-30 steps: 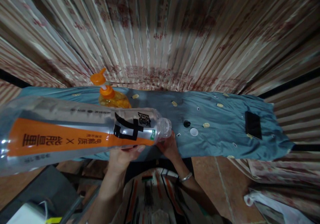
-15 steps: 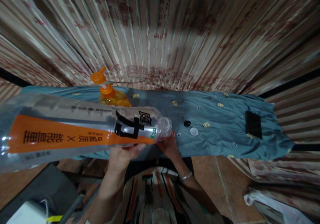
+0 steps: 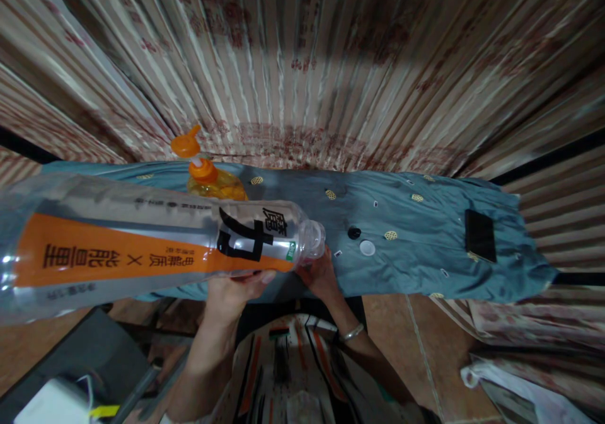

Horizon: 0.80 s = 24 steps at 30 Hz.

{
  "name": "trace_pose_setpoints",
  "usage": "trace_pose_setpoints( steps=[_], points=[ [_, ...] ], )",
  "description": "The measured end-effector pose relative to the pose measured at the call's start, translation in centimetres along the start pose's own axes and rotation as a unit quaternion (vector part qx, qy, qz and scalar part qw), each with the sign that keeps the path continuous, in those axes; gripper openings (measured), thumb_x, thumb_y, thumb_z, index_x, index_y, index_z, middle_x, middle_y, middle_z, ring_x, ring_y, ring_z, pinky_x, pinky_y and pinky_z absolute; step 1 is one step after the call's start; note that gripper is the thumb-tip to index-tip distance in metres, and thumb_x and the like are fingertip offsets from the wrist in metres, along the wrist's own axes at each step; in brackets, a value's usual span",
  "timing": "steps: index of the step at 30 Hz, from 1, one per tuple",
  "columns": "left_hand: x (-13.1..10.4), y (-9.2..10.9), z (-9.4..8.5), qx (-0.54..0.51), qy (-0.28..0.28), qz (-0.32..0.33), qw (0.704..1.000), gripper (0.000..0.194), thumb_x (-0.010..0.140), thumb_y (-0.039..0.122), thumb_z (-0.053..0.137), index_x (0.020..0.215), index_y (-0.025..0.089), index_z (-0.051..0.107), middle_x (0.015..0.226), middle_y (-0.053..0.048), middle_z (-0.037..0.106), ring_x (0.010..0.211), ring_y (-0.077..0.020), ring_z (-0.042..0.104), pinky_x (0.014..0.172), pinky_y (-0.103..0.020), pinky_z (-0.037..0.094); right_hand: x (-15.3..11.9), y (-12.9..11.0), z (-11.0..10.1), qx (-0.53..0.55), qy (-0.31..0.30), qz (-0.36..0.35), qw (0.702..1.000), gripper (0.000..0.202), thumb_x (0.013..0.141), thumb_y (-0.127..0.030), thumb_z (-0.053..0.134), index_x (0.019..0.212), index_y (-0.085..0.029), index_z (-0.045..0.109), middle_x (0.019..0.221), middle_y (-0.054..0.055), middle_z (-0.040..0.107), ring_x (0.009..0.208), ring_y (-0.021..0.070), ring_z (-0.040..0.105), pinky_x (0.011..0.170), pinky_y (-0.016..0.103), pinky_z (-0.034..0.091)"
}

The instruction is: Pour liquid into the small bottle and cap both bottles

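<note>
A big clear plastic bottle (image 3: 155,241) with an orange label and black lettering lies tilted across the view, its open mouth to the right. My left hand (image 3: 241,288) grips it from below near the shoulder, most fingers hidden behind it. Just under the bottle's mouth is my right hand (image 3: 319,276), its fingers curled and partly covered by the neck. What those fingers hold, if anything, is hidden. A black cap (image 3: 354,232) and a white round lid (image 3: 367,248) lie on the cloth to the right of the mouth.
Behind the big bottle stands a pump bottle (image 3: 217,184) of yellow liquid with an orange pump. A blue-green cloth (image 3: 420,263) covers the table. At the right lies a black flat object (image 3: 479,235). Pleated curtains (image 3: 302,96) hang behind. A grey stool-like surface (image 3: 89,355) is at lower left.
Almost nothing differs. The big bottle's base end has risen very slightly in view; both hands keep their places.
</note>
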<state>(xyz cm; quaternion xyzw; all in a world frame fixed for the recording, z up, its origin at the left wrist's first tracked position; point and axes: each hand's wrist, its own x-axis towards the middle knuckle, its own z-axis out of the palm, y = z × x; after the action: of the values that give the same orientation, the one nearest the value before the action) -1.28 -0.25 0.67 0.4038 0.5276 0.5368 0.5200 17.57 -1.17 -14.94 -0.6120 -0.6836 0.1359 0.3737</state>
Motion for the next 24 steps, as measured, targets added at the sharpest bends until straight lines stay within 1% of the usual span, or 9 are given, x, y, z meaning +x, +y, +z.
trace_pose_setpoints(
  steps=[2, 6, 11, 14, 18, 22, 24],
  points=[
    [0.01, 0.07, 0.13, -0.007, 0.01, 0.0, 1.0, 0.039, 0.051, 0.046, 0.089, 0.069, 0.017, 0.072, 0.07, -0.006, 0.074, 0.066, -0.0243, 0.071, 0.067, -0.038, 0.065, 0.02, -0.01, -0.01, -0.001, -0.001, 0.001, 1.0, 0.072, 0.086, -0.067, 0.061, 0.133, -0.012, 0.053, 0.13, 0.021, 0.061, 0.126, 0.0371, 0.055, 0.102, 0.057, 0.047],
    [-0.09, 0.33, 0.26, -0.029, 0.015, -0.011, 0.999, 0.042, 0.043, 0.045, 0.093, 0.067, 0.017, 0.071, 0.067, -0.004, 0.073, 0.065, -0.0228, 0.071, 0.066, -0.036, 0.065, 0.12, -0.18, -0.1, 0.004, -0.002, 0.011, 1.0, 0.072, 0.085, -0.068, 0.062, 0.132, -0.014, 0.054, 0.131, 0.021, 0.061, 0.126, 0.0368, 0.055, 0.103, 0.055, 0.046],
    [-0.28, 0.43, 0.05, -0.025, 0.001, -0.032, 0.999, 0.043, 0.049, 0.046, 0.091, 0.073, 0.017, 0.072, 0.073, -0.007, 0.074, 0.071, -0.0258, 0.072, 0.07, -0.04, 0.065, 0.15, -0.26, -0.13, 0.009, -0.006, 0.016, 1.0, 0.067, 0.086, -0.07, 0.059, 0.128, -0.017, 0.057, 0.13, 0.019, 0.062, 0.126, 0.0366, 0.055, 0.103, 0.056, 0.045],
    [-0.22, 0.28, -0.07, -0.025, 0.0, -0.023, 0.999, 0.044, 0.049, 0.046, 0.092, 0.076, 0.018, 0.072, 0.076, -0.006, 0.075, 0.072, -0.0272, 0.072, 0.07, -0.041, 0.066, 0.07, -0.15, -0.08, 0.007, -0.004, 0.008, 1.0, 0.069, 0.087, -0.07, 0.057, 0.13, -0.016, 0.056, 0.13, 0.019, 0.062, 0.126, 0.0365, 0.055, 0.102, 0.056, 0.046],
    [-0.04, 0.29, 0.09, -0.035, -0.009, -0.015, 0.999, 0.046, 0.048, 0.048, 0.092, 0.075, 0.018, 0.071, 0.074, -0.006, 0.074, 0.07, -0.0258, 0.072, 0.069, -0.039, 0.066, 0.0, 0.01, 0.02, 0.004, -0.004, 0.009, 1.0, 0.07, 0.087, -0.07, 0.058, 0.131, -0.015, 0.056, 0.131, 0.02, 0.061, 0.127, 0.0362, 0.055, 0.104, 0.055, 0.045],
    [-0.06, 0.63, 0.43, -0.041, 0.012, -0.015, 0.999, 0.051, 0.04, 0.047, 0.095, 0.071, 0.016, 0.071, 0.071, -0.005, 0.074, 0.067, -0.0242, 0.072, 0.065, -0.037, 0.066, 0.02, 0.05, 0.07, 0.011, 0.003, 0.004, 1.0, 0.07, 0.088, -0.069, 0.057, 0.131, -0.015, 0.056, 0.132, 0.02, 0.061, 0.128, 0.0359, 0.054, 0.105, 0.055, 0.045],
    [-0.12, 0.72, 0.48, -0.047, 0.022, -0.018, 0.999, 0.051, 0.039, 0.046, 0.096, 0.072, 0.015, 0.071, 0.071, -0.005, 0.074, 0.066, -0.0232, 0.073, 0.064, -0.036, 0.066, 0.04, 0.06, 0.05, 0.009, 0.003, -0.002, 1.0, 0.069, 0.089, -0.069, 0.056, 0.132, -0.015, 0.055, 0.133, 0.02, 0.06, 0.129, 0.0356, 0.053, 0.105, 0.054, 0.045]
  ],
)
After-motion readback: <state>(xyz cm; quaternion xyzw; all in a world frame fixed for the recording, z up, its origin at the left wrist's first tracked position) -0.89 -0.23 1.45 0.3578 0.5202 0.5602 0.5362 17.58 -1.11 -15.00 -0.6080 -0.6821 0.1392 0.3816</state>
